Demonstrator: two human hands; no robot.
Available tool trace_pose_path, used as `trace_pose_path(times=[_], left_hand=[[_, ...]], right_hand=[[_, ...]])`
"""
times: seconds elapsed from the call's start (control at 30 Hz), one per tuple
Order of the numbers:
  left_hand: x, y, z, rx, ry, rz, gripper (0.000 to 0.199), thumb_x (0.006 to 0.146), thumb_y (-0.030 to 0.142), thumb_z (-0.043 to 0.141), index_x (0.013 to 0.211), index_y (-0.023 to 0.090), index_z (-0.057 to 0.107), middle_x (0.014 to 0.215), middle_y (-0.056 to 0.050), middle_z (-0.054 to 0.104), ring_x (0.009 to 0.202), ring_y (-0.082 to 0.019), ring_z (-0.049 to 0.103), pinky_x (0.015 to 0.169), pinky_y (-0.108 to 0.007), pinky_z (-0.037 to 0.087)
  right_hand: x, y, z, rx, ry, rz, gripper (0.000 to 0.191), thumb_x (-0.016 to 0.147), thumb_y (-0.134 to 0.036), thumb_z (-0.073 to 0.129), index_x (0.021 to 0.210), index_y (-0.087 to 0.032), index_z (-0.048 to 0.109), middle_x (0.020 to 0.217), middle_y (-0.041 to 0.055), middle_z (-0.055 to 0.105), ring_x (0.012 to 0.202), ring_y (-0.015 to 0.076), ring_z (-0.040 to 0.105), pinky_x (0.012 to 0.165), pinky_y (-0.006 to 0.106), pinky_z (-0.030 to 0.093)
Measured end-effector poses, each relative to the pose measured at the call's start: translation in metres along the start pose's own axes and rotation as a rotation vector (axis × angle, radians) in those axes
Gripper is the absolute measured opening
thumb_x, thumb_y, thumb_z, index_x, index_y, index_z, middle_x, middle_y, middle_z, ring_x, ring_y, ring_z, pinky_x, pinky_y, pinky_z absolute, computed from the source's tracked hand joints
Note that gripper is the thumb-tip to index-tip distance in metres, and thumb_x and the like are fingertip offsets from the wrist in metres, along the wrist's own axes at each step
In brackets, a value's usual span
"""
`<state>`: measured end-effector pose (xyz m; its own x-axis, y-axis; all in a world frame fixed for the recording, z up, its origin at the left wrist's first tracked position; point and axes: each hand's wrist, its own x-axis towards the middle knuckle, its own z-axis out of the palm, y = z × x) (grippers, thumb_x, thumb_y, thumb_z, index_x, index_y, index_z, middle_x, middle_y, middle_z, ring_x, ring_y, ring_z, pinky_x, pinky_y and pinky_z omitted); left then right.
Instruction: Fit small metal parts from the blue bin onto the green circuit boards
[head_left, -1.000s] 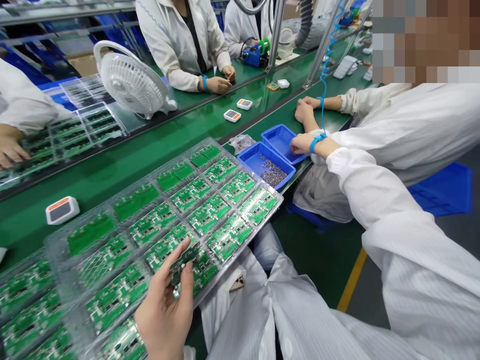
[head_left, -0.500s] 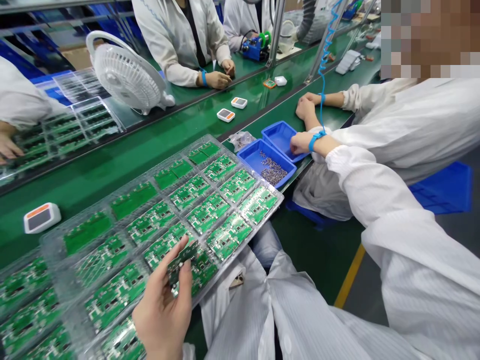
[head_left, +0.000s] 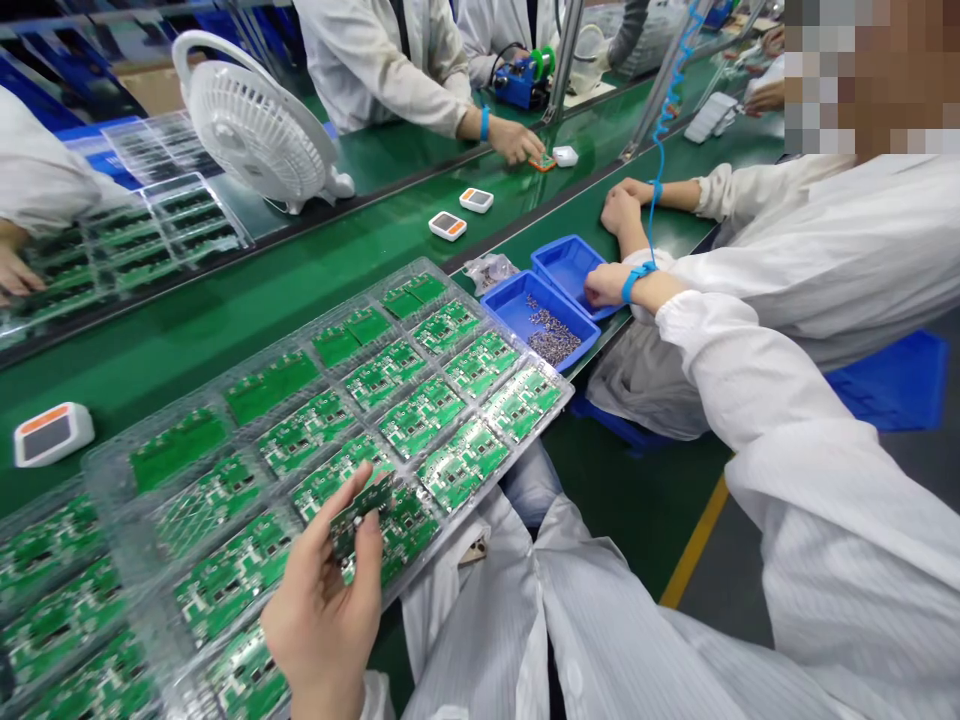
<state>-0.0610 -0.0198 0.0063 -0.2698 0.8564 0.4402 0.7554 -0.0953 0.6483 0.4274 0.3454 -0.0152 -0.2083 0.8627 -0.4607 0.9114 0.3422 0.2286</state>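
My left hand (head_left: 322, 590) pinches a small green circuit board (head_left: 361, 515) between thumb and fingers, tilted above a clear plastic tray (head_left: 112, 470). That tray holds rows of green circuit boards (head_left: 420, 415) in its compartments. Far to the right, my right hand (head_left: 606, 286), with a blue strap (head_left: 637, 280) at the wrist, is over the edge of a blue bin (head_left: 566, 262). Its fingers are curled in, and whatever they hold is hidden. Beside it, another blue bin (head_left: 506, 300) contains many small metal screws (head_left: 553, 335).
White-and-orange devices (head_left: 54, 435) lie on the green belt (head_left: 360, 240). A white fan (head_left: 259, 130) stands across it. Opposite, a co-worker's hand (head_left: 514, 140) touches an orange-edged part (head_left: 541, 162). Another co-worker's hands (head_left: 626, 205) rest at the right. A plastic bag (head_left: 489, 272) lies behind the bins.
The devices on the belt have shifted left. The co-worker opposite has reached out to the orange-edged part. My hands have hardly moved; the board in my left hand has tilted slightly.
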Motion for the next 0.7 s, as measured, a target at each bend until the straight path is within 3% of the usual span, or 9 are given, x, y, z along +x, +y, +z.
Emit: trace_pose_path(times=[0.17, 0.27, 0.43, 0.7], left_hand=[[0.000, 0.002, -0.003, 0.003, -0.010, 0.019, 0.044, 0.108, 0.025, 0.078, 0.151, 0.034, 0.076, 0.118, -0.002, 0.088, 0.049, -0.003, 0.040, 0.047, -0.023, 0.033], [-0.001, 0.001, -0.005, 0.011, -0.008, -0.002, 0.044, 0.108, 0.026, 0.078, 0.151, 0.034, 0.076, 0.116, -0.002, 0.088, 0.048, -0.003, 0.036, 0.046, -0.024, 0.031], [-0.003, -0.001, -0.005, 0.032, 0.018, -0.019, 0.040, 0.107, 0.027, 0.079, 0.146, 0.034, 0.079, 0.101, 0.001, 0.085, 0.049, -0.004, 0.036, 0.048, -0.024, 0.031], [-0.001, 0.000, -0.002, 0.010, -0.002, 0.001, 0.044, 0.106, 0.025, 0.080, 0.149, 0.034, 0.078, 0.110, 0.000, 0.087, 0.050, -0.004, 0.043, 0.049, -0.024, 0.035]], right_hand=[[0.006, 0.003, 0.003, 0.005, -0.001, -0.007, 0.025, 0.109, -0.039, 0.079, 0.101, -0.015, 0.077, 0.103, 0.0050, 0.081, 0.093, 0.0180, 0.076, 0.096, 0.037, 0.063], [0.003, 0.004, -0.001, 0.025, 0.030, 0.002, 0.020, 0.107, -0.032, 0.080, 0.101, -0.013, 0.079, 0.104, 0.0072, 0.083, 0.089, 0.0169, 0.074, 0.093, 0.035, 0.061], [-0.004, 0.004, -0.008, 0.033, 0.052, 0.021, 0.010, 0.098, -0.009, 0.079, 0.104, -0.007, 0.087, 0.110, 0.0182, 0.088, 0.087, 0.0169, 0.071, 0.083, 0.031, 0.046], [-0.009, -0.001, -0.007, 0.022, 0.044, 0.012, 0.015, 0.098, -0.009, 0.080, 0.111, -0.009, 0.089, 0.118, 0.0181, 0.087, 0.088, 0.0169, 0.068, 0.080, 0.030, 0.042]])
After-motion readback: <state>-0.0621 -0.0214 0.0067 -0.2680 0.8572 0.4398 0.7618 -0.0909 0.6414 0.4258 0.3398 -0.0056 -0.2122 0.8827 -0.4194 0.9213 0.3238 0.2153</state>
